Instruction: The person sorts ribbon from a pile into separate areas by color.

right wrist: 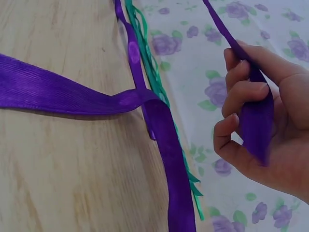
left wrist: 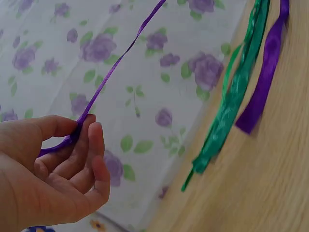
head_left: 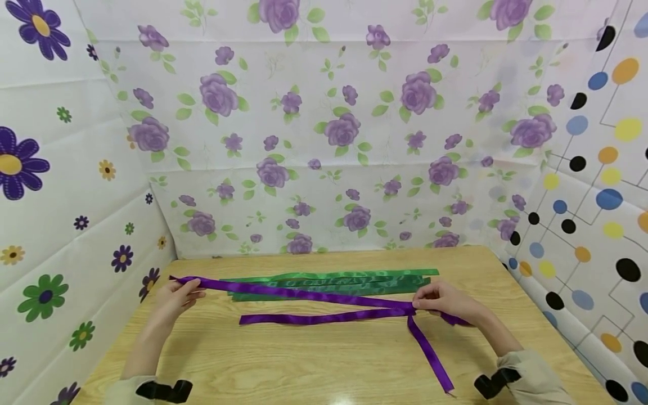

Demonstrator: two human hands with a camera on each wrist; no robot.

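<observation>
A purple ribbon [head_left: 304,295] stretches between both hands above the table, sloping down to the right. My left hand [head_left: 174,301] pinches its left end between thumb and fingers, with a short tail past the grip in the left wrist view. At the other end, my right hand [head_left: 448,301] grips it; the loose tip [right wrist: 258,121] lies across the palm in the right wrist view. Below it, another purple ribbon length [head_left: 314,319] lies on the table. A further purple strip [head_left: 430,354] runs toward the front edge, crossing over that length in the right wrist view.
Several green ribbons [head_left: 349,284] lie bunched lengthwise behind the purple ones, partly crossed by the held ribbon. The wooden table [head_left: 283,365] meets a flowered cloth backdrop [head_left: 324,197] at the back. Patterned sheets hang at left and right.
</observation>
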